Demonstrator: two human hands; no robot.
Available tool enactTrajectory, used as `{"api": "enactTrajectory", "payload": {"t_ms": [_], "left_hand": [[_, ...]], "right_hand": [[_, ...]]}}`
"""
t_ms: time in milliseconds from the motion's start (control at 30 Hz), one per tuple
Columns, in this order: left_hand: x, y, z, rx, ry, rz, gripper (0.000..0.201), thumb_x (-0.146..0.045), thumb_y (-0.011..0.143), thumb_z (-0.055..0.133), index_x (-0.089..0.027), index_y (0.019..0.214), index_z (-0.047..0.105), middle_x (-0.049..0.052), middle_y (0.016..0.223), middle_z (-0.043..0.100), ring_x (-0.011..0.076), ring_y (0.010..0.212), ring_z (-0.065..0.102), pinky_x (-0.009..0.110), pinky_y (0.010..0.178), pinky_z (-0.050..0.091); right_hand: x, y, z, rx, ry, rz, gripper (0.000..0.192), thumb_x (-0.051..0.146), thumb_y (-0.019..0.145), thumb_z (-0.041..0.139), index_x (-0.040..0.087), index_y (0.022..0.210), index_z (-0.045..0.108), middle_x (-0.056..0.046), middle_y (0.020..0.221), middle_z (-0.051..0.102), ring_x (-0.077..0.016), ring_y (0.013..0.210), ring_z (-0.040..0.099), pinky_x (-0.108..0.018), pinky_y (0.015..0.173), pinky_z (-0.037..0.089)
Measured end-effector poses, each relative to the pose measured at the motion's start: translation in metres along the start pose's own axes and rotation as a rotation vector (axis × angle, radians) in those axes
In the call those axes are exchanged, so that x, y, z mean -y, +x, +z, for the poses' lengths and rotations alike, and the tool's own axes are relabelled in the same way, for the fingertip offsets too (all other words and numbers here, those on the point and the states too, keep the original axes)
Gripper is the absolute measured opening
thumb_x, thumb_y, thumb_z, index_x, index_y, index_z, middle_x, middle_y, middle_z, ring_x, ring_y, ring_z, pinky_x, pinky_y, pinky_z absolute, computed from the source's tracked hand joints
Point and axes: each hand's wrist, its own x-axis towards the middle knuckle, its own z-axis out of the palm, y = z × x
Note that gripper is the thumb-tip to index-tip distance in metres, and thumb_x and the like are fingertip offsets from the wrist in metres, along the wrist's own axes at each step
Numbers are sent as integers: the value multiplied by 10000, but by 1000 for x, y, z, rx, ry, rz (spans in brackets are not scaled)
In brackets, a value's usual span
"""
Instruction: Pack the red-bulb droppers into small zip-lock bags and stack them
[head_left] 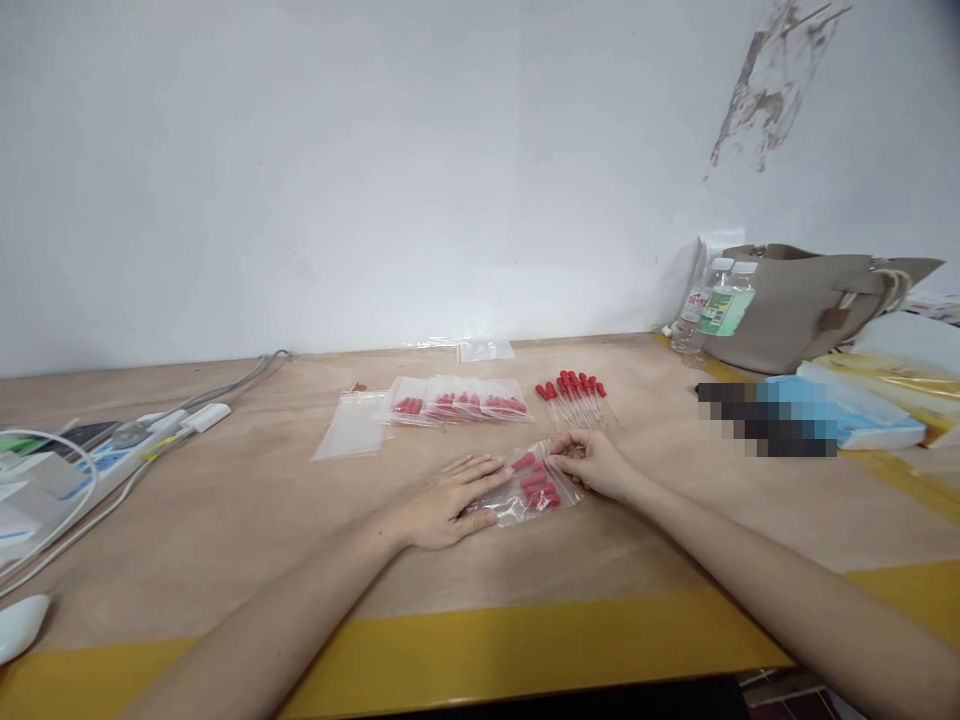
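Note:
A small clear zip bag (529,487) holding several red-capped droppers lies on the wooden table in front of me. My left hand (448,502) lies flat on the bag's left end, fingers spread. My right hand (592,463) pinches the bag's upper right edge. Just beyond, a loose bunch of red-capped droppers (574,393) lies on the table. To its left sits a row of filled zip bags (459,402), and further left a stack of empty clear bags (352,426).
A power strip with cables (112,455) lies at the left, a white mouse (21,625) at the near left edge. Two water bottles (712,305), a beige bag (810,300) and tissue packs (862,415) stand at the right. Yellow tape (480,655) lines the table's front edge.

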Motion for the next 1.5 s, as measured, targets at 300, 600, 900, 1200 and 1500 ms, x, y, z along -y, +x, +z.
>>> {"api": "enactTrajectory", "payload": {"t_ms": [300,600,900,1200,1500], "left_hand": [[1,0,1,-3,-4,6,515,-442,892,353,-298,1362,201,-8,1422,210,205,1308,174,401,1076,146],[-1,0,0,-18,-5,24,505,-426,892,364,-298,1357,214,-8,1420,212,204,1303,194,407,1073,155],[-2,-2,0,-52,-68,-12,562,-421,876,403,-291,1370,169,1,1438,158,222,1302,191,395,1060,198],[22,-4,-8,-563,141,-398,460,-394,860,409,-198,1274,360,82,1307,375,241,1228,313,390,1027,264],[103,-41,-30,-430,384,-1255,564,-389,854,341,-35,1290,290,234,1344,261,344,1266,214,448,991,243]], "right_hand": [[6,0,10,93,159,42,264,381,635,624,140,741,615,-15,636,640,-94,491,544,-206,458,425],[10,2,3,25,-29,170,387,489,624,626,143,789,573,65,459,486,-49,322,375,-173,297,246],[17,-2,3,222,219,223,187,329,663,619,145,674,585,25,534,594,-76,423,499,-181,413,378],[35,7,-46,67,673,303,144,173,772,463,122,806,594,-69,779,663,-109,600,606,-185,486,492],[50,72,0,-247,751,222,113,99,783,412,178,777,492,-31,751,611,-106,798,605,-206,687,526]]}}
